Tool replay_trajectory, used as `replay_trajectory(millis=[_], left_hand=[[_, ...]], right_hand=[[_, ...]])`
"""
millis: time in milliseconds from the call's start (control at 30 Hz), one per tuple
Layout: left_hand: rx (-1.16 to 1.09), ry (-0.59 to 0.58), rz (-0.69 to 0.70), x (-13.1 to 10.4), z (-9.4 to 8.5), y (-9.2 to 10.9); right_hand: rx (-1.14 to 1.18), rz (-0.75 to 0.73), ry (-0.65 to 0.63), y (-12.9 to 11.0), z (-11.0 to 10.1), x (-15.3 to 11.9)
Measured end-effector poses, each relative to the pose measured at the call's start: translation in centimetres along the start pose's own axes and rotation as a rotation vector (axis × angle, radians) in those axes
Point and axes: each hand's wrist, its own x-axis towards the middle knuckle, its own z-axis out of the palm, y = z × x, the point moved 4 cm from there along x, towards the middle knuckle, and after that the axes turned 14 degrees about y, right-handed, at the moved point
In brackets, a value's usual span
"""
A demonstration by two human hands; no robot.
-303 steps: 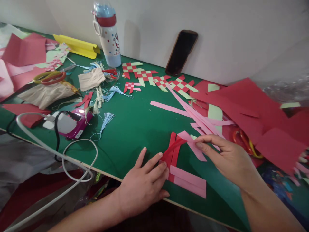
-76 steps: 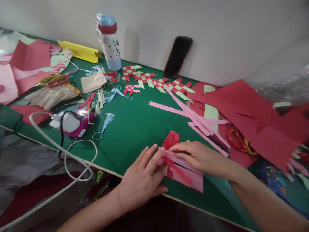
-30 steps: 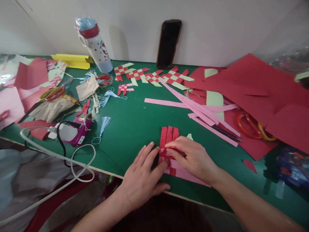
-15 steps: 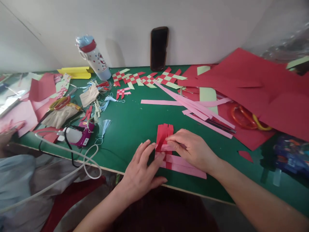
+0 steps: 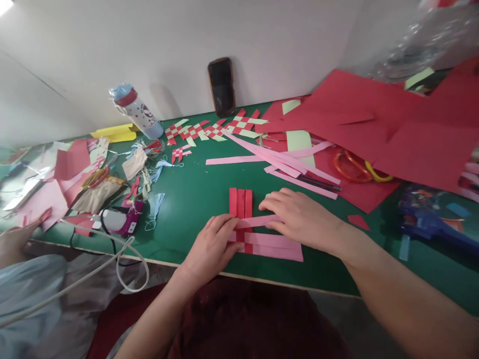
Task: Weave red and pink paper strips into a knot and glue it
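Near the table's front edge lies a partly woven piece of paper: three upright red paper strips (image 5: 241,202) crossed by pink paper strips (image 5: 277,243). My left hand (image 5: 213,243) has its fingertips and thumb closed on the left ends of the pink strips, pressing them to the table. Above the lower pink ones, a further pink strip (image 5: 258,221) runs across the red strips at a slight slant. Its right end is between the thumb and curled fingers of my right hand (image 5: 299,215); the exact grip is partly hidden.
Loose pink strips (image 5: 284,162), red paper sheets (image 5: 359,119) and scissors (image 5: 352,167) lie to the right. Woven red-and-green pieces (image 5: 215,130), a bottle (image 5: 140,114) and a phone (image 5: 222,87) stand behind. Left are tassels (image 5: 156,207), a cable (image 5: 123,259) and another person's hand (image 5: 17,242).
My right hand has moved off the red strips to the right end of the upper pink strip. The red strips now lie flat and extended upward. The camera view has shifted.
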Motion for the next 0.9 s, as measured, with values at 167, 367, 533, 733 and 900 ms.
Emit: replay_trajectory(millis=[167, 367, 533, 733, 900], left_hand=[[0.005, -0.001, -0.024, 0.0, 0.2, -0.3], [-0.024, -0.055, -0.049, 0.3, -0.2, -0.2], [-0.050, -0.115, -0.076, 0.5, -0.4, -0.1], [-0.047, -0.129, -0.093, 0.6, -0.2, -0.1], [-0.058, -0.162, -0.135, 0.7, -0.1, -0.2]], right_hand=[[-0.036, 0.062, -0.059, -0.4, 0.0, -0.1], [0.035, 0.088, -0.062, -0.6, -0.3, 0.1], [0.069, 0.116, -0.092, -0.7, -0.6, 0.1], [0.164, 0.227, -0.261, -0.7, -0.8, -0.1], [0.224, 0.236, -0.368, -0.8, -1.3, -0.1]])
